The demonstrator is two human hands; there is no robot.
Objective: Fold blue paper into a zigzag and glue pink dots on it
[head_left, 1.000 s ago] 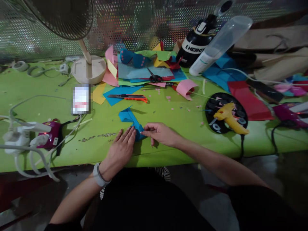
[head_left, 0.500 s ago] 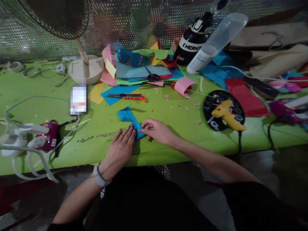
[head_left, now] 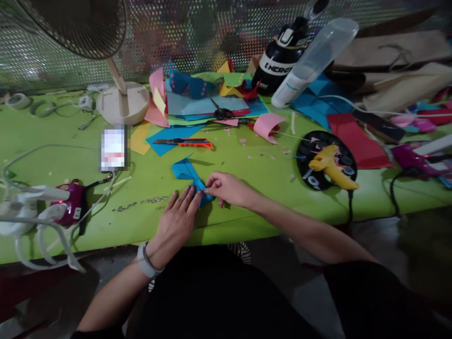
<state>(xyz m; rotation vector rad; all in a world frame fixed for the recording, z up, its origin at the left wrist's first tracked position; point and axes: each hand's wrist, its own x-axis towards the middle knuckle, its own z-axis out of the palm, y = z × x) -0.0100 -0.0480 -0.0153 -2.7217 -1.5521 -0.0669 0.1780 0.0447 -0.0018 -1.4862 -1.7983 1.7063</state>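
Note:
A folded piece of blue paper (head_left: 185, 170) lies on the green table near its front edge, its far end bent up off the surface. My left hand (head_left: 178, 215) rests flat on the paper's near left side, fingers stretched out. From the right, my right hand (head_left: 231, 189) pinches the paper's edge between thumb and fingers, close to the left fingertips. Part of the sheet is hidden beneath both hands. Just beyond it, an orange utility knife (head_left: 197, 142) with its blade out lies partly on another blue sheet (head_left: 165, 149).
A yellow glue gun (head_left: 328, 162) sits on a round black tray (head_left: 306, 176) at right. Behind are scissors (head_left: 222, 112), coloured paper, a black bottle (head_left: 270, 70) and a clear bottle (head_left: 318, 59). Leftward stand a fan (head_left: 123, 101), a phone (head_left: 113, 148) and a power strip (head_left: 72, 202) with cables.
The view has shifted slightly. Both hands stay on the blue paper in nearly the same pose, with the right fingers still pinching its edge.

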